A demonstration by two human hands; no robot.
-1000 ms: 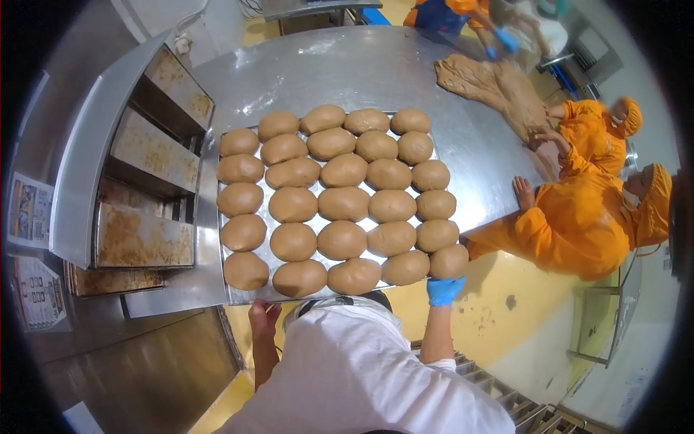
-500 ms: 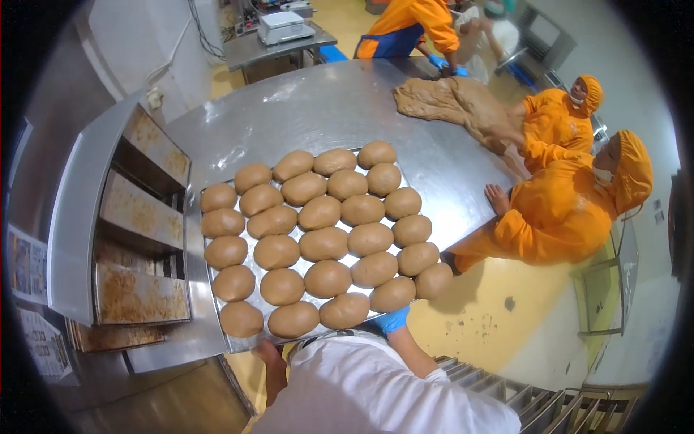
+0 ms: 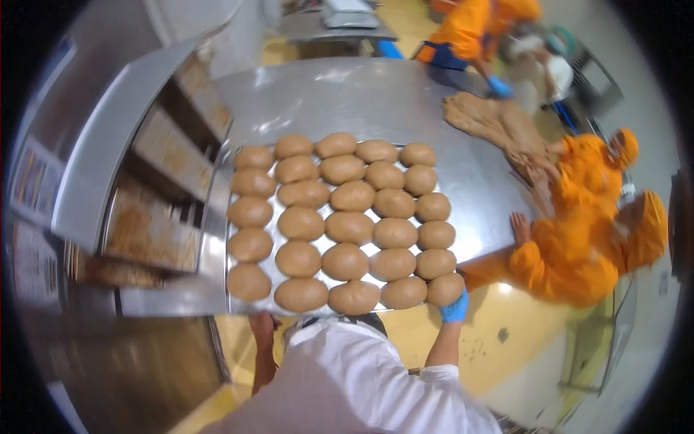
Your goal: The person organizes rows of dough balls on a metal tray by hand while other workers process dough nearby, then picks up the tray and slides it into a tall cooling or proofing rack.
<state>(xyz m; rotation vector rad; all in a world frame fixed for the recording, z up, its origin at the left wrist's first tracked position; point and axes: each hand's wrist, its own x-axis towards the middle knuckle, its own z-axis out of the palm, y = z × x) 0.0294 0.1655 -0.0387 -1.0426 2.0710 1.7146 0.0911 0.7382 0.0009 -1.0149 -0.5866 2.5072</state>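
Note:
Rows of smooth, light-brown oval dough pieces (image 3: 349,228) cover a flat metal tray (image 3: 262,307) in front of me. The tray's near edge faces my body. My left hand (image 3: 264,324), bare, is closed at the near edge toward the left corner, its fingers partly hidden beneath the tray. At the near right corner, my right hand (image 3: 455,309) in a blue glove grips the tray beside the last dough piece. Beneath and beyond the tray is a wide steel table (image 3: 325,90).
Left of the tray stands a metal rack (image 3: 108,145) with stained pans (image 3: 148,224). A large dough slab (image 3: 499,123) lies on the far right. Two people in orange (image 3: 571,246) are at the right side, others behind. A scale (image 3: 349,13) stands on a back bench.
The view has turned, and the tray now appears squarer to me. My right hand has shifted from mid-edge to the near right corner. My left hand stays near the left corner.

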